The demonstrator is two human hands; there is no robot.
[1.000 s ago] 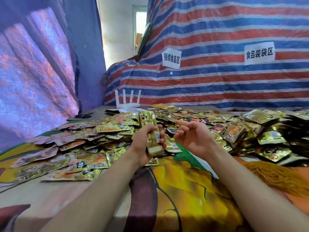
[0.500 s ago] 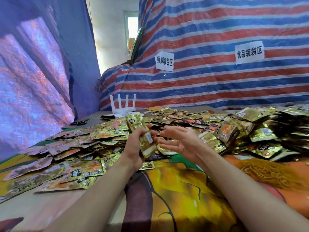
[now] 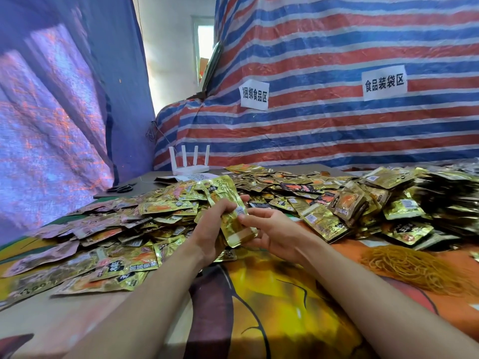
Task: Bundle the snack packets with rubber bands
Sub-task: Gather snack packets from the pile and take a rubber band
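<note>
The left grip (image 3: 210,229) clamps the packet stack (image 3: 229,200); the right grip (image 3: 274,231) lies apart, thumb touching it. Loose packets (image 3: 155,208) crowd nine to two o'clock, rubber bands (image 3: 414,268) at four.

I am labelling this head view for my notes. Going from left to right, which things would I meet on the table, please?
Black scissors → white router → left hand, gripping a stack of packets → right hand → pile of rubber bands.
</note>
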